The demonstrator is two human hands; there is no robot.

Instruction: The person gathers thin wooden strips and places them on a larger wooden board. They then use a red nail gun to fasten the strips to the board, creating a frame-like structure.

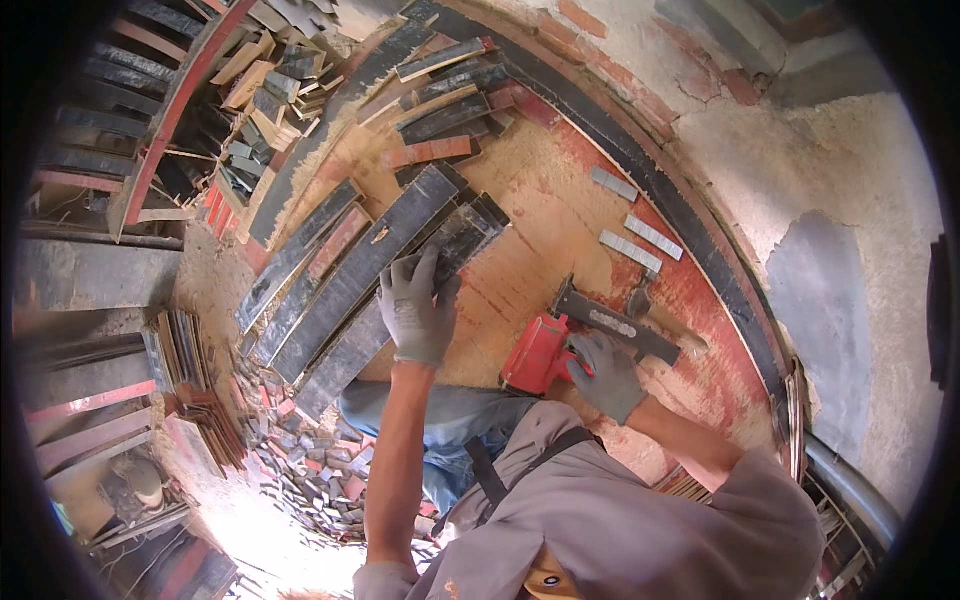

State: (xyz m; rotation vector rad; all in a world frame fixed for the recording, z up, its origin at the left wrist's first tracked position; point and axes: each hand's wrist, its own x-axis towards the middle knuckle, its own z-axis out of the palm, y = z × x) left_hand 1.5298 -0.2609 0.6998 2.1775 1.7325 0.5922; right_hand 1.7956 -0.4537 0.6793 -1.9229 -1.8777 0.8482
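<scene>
My left hand [418, 312], in a grey work glove, rests with fingers stretched out over a row of dark wooden boards [360, 265]. Its index finger and thumb lie by the end of a short black board [466, 238]. Low on the right, my right hand [606, 376], gloved too, is closed around the handle of a red nail gun [537, 354]. The gun's long black magazine [618, 322] slants out past that hand; some fingers are hidden behind the tool. Behind the magazine lies a hammer [672, 325], partly covered.
Strips of silver staples [630, 250] lie on the worn red-and-tan panel [530, 265]. More boards [440, 115] are at its far end. Scrap wood [275, 95] is heaped at the back left, and small offcuts [320, 480] cover the floor. A rough wall [820, 180] borders the right side.
</scene>
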